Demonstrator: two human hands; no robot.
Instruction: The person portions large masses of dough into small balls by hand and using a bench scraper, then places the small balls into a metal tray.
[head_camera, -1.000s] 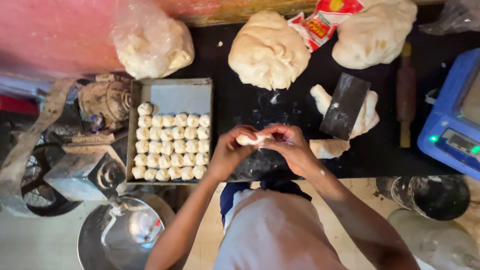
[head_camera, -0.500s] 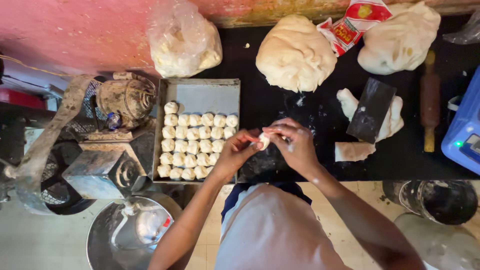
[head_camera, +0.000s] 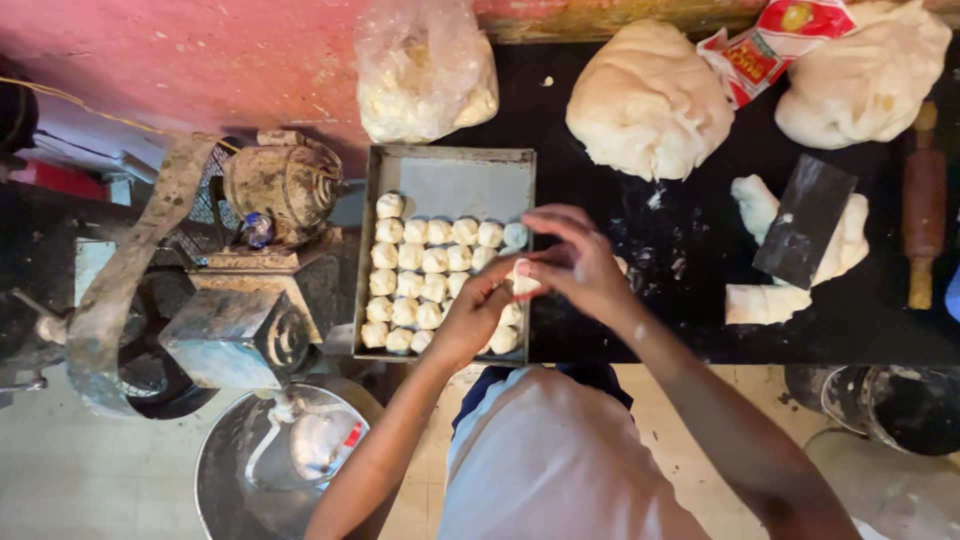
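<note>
Dough piece (head_camera: 522, 281), small, pale, mostly hidden between fingers of left hand (head_camera: 478, 312) and right hand (head_camera: 580, 262); shape unclear. Both hands pinch it, fingers curled close, over tray's (head_camera: 450, 180) right edge, above rows of dough balls (head_camera: 425, 275).

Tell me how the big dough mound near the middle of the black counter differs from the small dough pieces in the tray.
The big dough mound is one large, lumpy mass; the small dough pieces are many little rounded portions. The mound sits bare on the black counter, while the pieces lie in rows inside the metal tray. The mound is untouched; the pieces lie right beside the left hand and right hand. Both look like pale dough.
</note>
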